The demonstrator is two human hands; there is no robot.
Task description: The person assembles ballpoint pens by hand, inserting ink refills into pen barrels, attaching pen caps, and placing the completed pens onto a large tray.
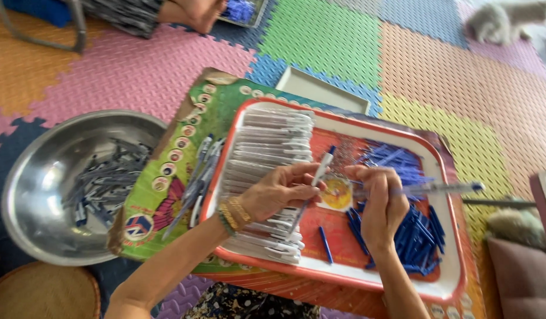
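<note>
Left hand (279, 192) pinches a slim white pen barrel with a blue tip (320, 171), tilted up over the red-rimmed white plastic tray (344, 277); right hand (379, 204) is clamped on a clear blue-capped pen (444, 189), apparently held level. Keeping both wrists low and the parts aligned seems wise.

the left hand (282, 192) covers part of the white pen barrels (267, 177) stacked on the tray (450, 289). the right hand (379, 204) hides the near end of the clear pen (444, 189) and some blue caps (417, 236). the grey cat (509, 20) is blurred, cut by the top edge. another person's hand (193, 12) is cut off too.
</note>
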